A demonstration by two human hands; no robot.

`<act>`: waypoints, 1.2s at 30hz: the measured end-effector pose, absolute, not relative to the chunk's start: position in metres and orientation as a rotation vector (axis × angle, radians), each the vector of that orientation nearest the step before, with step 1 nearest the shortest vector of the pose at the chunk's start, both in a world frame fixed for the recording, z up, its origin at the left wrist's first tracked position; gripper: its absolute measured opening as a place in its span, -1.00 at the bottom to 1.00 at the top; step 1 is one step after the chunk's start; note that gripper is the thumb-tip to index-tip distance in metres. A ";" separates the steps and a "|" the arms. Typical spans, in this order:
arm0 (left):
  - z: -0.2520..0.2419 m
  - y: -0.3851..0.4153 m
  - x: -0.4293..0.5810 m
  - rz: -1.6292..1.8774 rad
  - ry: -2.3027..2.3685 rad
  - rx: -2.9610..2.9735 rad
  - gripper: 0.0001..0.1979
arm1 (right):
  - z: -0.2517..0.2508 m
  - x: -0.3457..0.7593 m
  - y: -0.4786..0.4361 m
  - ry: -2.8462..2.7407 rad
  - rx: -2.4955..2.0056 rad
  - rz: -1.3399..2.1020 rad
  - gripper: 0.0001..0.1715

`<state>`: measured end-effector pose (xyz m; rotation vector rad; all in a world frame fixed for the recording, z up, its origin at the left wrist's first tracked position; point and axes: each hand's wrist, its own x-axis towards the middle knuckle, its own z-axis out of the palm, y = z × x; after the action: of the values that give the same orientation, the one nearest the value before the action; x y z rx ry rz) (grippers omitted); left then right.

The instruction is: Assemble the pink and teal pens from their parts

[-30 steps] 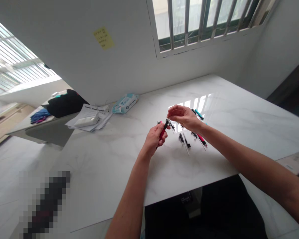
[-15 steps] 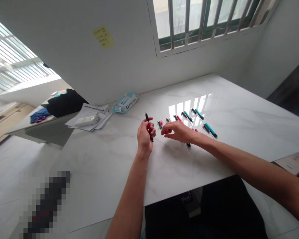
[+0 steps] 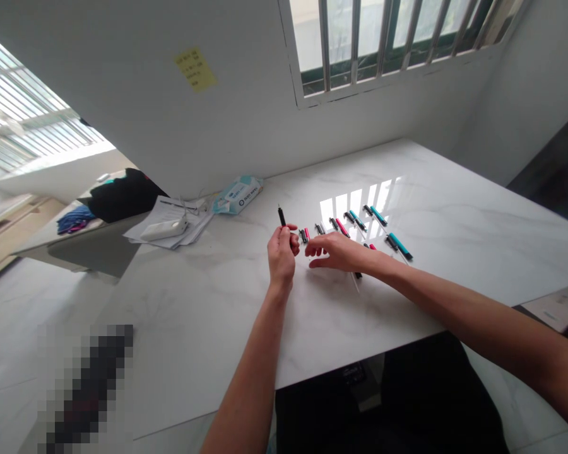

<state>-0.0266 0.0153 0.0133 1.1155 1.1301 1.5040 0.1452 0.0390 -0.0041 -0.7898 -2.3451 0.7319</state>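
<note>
Left hand (image 3: 282,258) is wrapped round a black pen (image 3: 281,217), tip end poking out on the far side, probably to leave that end clear of my fingers. Right hand (image 3: 337,251) is just right of it, low over the table (image 3: 208,315), thumb apart from curled fingers; can't tell if it's pinching anything. Pen parts (image 3: 343,227) lie in small groups, likely so sets don't mix: some between my hands, more far of the right one, teal barrel (image 3: 401,246) beyond my right forearm

left hand (image 3: 282,255): grips black pen (image 3: 283,217) | right hand (image 3: 335,251): fingers bent, among pen parts (image 3: 343,228) | wipes pack (image 3: 239,195): beside papers (image 3: 197,232)
</note>
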 end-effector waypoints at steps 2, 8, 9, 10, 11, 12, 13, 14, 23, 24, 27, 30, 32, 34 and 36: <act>0.012 0.014 -0.026 1.483 1.171 1.255 -0.69 | 0.004 0.149 0.038 -2.216 -0.858 0.749 -0.74; 0.016 -0.002 -0.019 1.223 1.399 1.887 -0.64 | 0.017 0.154 0.038 -1.865 -0.908 0.884 -0.28; 0.016 -0.004 -0.018 1.160 1.402 1.964 -0.64 | 0.017 0.154 0.039 -1.827 -0.916 0.907 -0.26; 0.016 -0.005 -0.017 1.108 1.397 2.020 -0.63 | 0.018 0.154 0.039 -1.798 -0.924 0.928 -0.25; 0.015 -0.006 -0.016 1.072 1.393 2.055 -0.63 | 0.018 0.153 0.038 -1.779 -0.927 0.948 -0.25; 0.014 -0.006 -0.015 1.048 1.392 2.073 -0.63 | 0.019 0.153 0.037 -1.768 -0.927 0.966 -0.25; 0.014 -0.006 -0.014 1.038 1.393 2.074 -0.64 | 0.019 0.152 0.036 -1.762 -0.925 0.977 -0.27; 0.013 -0.005 -0.014 1.041 1.393 2.060 -0.65 | 0.020 0.152 0.035 -1.762 -0.923 0.980 -0.28; 0.012 -0.005 -0.013 1.174 1.200 1.703 -0.57 | 0.035 0.160 0.037 -1.908 -0.986 0.819 -0.41; 0.011 -0.004 -0.014 1.195 1.196 1.659 -0.56 | 0.044 0.165 0.032 -1.932 -1.031 0.763 -0.42; 0.011 0.000 -0.017 1.293 1.186 1.539 -0.55 | 0.078 0.177 -0.011 -1.950 -1.062 0.759 -0.45; 0.012 0.003 -0.019 1.373 1.161 1.448 -0.55 | 0.079 0.175 -0.087 -2.375 -0.687 1.405 -0.59; 0.013 0.003 -0.019 1.396 1.155 1.410 -0.55 | 0.044 0.165 -0.135 -2.774 -0.231 1.779 -0.85; 0.014 0.002 -0.017 1.398 1.168 1.397 -0.56 | -0.011 0.152 -0.168 -3.074 -0.280 1.728 -0.85; 0.015 0.000 -0.015 1.385 1.189 1.390 -0.58 | -0.067 0.144 -0.178 -3.028 -0.798 1.718 -0.92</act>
<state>-0.0150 -0.0002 0.0145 1.3902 1.1890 1.3852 0.1438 -0.1783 -0.0669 -0.7978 -3.0281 1.7184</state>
